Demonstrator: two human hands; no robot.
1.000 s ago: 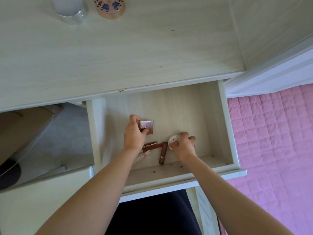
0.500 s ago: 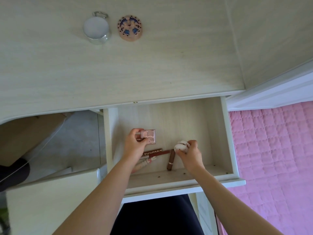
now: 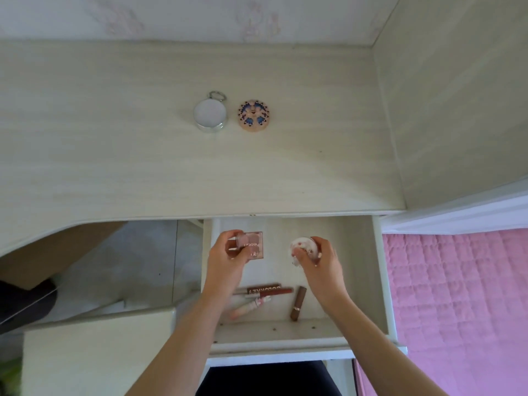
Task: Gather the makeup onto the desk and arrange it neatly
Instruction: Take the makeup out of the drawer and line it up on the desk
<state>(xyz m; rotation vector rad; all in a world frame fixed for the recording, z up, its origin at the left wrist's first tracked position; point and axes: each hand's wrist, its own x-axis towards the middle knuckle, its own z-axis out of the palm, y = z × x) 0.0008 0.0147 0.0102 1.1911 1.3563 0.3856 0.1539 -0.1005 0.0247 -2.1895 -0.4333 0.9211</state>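
Hands (image 3: pixel 228 260) around "LEIXINA" palette (image 3: pixel 251 244); "COLORKEY" tube (image 3: pixel 264 289)

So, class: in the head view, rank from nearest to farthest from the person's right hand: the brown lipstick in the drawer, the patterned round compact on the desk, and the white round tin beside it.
From the right hand:
1. Brown lipstick, in the drawer just below the hand.
2. Patterned round compact, up on the desk.
3. White round tin, left of the compact.

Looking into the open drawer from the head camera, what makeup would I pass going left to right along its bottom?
Pale pink tube → dark red lip gloss → brown lipstick. Higher up, the left hand holds a square palette, the right hand a round compact.
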